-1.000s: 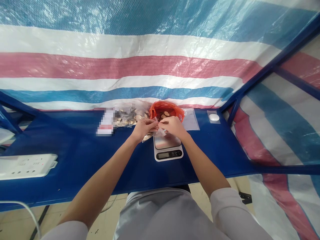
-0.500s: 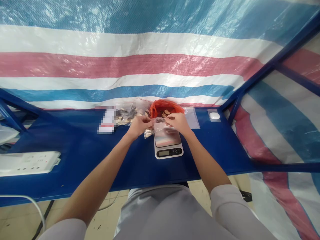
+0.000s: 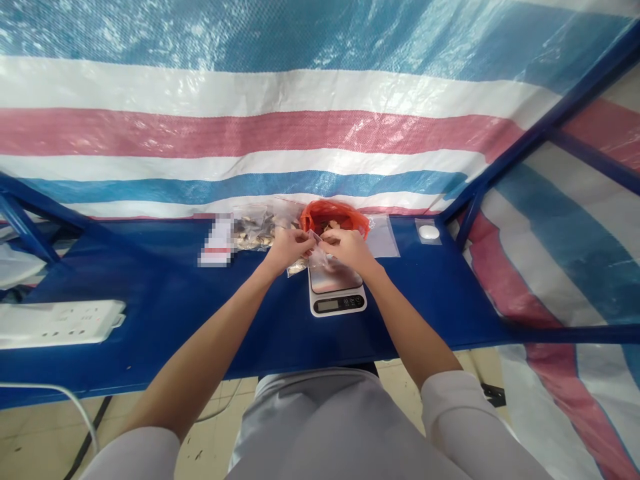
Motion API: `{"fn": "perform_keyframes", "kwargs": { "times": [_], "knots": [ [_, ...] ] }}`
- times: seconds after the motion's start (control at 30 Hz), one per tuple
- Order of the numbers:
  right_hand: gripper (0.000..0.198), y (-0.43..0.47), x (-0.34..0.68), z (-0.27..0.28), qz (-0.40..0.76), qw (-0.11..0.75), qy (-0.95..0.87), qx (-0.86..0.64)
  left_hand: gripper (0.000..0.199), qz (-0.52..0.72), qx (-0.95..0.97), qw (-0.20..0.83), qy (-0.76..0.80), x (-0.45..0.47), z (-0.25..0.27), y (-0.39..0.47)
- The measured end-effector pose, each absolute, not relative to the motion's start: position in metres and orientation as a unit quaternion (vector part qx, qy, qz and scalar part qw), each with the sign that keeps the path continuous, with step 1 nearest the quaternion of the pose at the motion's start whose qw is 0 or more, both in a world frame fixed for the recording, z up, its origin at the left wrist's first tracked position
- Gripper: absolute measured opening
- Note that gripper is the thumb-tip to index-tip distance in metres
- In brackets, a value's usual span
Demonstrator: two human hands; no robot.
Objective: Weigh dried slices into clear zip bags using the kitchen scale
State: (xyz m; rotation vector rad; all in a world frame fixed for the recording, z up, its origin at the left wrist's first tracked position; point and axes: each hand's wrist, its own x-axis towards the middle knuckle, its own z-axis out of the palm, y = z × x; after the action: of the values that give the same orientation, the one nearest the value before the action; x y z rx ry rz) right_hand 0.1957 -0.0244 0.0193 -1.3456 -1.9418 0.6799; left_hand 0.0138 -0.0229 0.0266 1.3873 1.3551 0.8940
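Note:
My left hand [image 3: 290, 251] pinches one side of the top of a small clear plastic bag [image 3: 323, 262]. My right hand [image 3: 349, 249] grips the bag's top from the other side, and the two hands are close together. The bag hangs over the back part of a white digital kitchen scale [image 3: 339, 303]. Just behind my hands, an open red plastic bag [image 3: 311, 217] holds dry brown slices [image 3: 331, 227]. To the left lie clear bags of pale dried pieces [image 3: 251, 233], one partly hidden by my left hand.
A flat clear bag [image 3: 385, 237] lies right of the red bag. A round white object [image 3: 429, 232] rests farther right, and a blurred-out label [image 3: 218, 240] at left. A white power strip [image 3: 65, 323] occupies the blue table's [image 3: 165, 287] left side. Striped sheeting [image 3: 240, 133] hangs behind.
My hands have come closer together. The mouth of the clear bag, spread between them before, is now gathered between my fingers.

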Motion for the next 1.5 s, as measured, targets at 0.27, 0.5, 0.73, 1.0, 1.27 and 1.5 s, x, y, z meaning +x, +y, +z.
{"fn": "perform_keyframes", "kwargs": {
  "times": [0.27, 0.5, 0.73, 1.0, 1.27, 1.5],
  "knots": [
    [0.012, -0.024, 0.203, 0.016, 0.299, 0.324, -0.723, -0.533, 0.012, 0.269, 0.694, 0.251, 0.619, -0.003, 0.042, -0.031],
    [0.014, -0.020, 0.210, 0.011, 0.348, 0.346, -0.703, -0.515, 0.009, 0.184, 0.751, 0.173, 0.611, -0.013, 0.054, -0.032],
    [0.017, -0.020, 0.212, 0.021, 0.382, 0.366, -0.707, -0.469, 0.058, 0.213, 0.783, 0.281, 0.512, -0.031, 0.049, -0.025],
    [0.020, -0.016, 0.213, 0.046, 0.430, 0.390, -0.714, -0.392, 0.096, 0.125, 0.806, 0.382, 0.435, -0.037, 0.054, -0.016],
    [0.023, -0.002, 0.225, 0.045, 0.461, 0.410, -0.675, -0.404, 0.050, 0.084, 0.814, 0.393, 0.420, -0.034, 0.054, 0.002],
    [0.030, 0.009, 0.241, 0.025, 0.416, 0.498, -0.608, -0.457, 0.040, 0.063, 0.816, 0.294, 0.494, -0.027, 0.080, 0.012]
  ]
}}
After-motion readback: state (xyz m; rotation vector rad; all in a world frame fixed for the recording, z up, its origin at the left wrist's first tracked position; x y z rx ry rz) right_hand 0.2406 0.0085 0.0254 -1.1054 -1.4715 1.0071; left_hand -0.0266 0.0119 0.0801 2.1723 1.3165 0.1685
